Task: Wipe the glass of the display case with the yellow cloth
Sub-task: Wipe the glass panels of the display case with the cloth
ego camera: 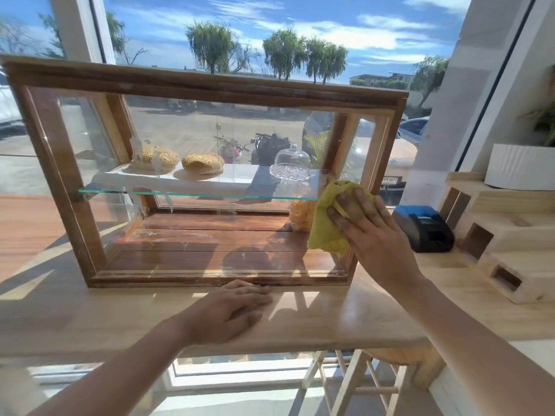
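Note:
A wooden-framed display case [57,181] stands on the counter, its front glass [210,235] streaked with wet smears at the left and bottom. My right hand [366,223] presses the crumpled yellow cloth [326,226] flat against the glass at the case's right side, fingers straight. My left hand [231,310] rests palm down on the counter, fingertips touching the case's bottom frame. Inside, two round breads [202,162] and a glass dome [292,160] sit on the upper shelf.
The wooden counter [330,319] runs to a rounded front edge. A blue and black receipt printer [423,226] sits right of the case, next to pale wooden boxes [510,235] bearing a white planter [522,166]. A wooden stool [360,382] stands below the counter.

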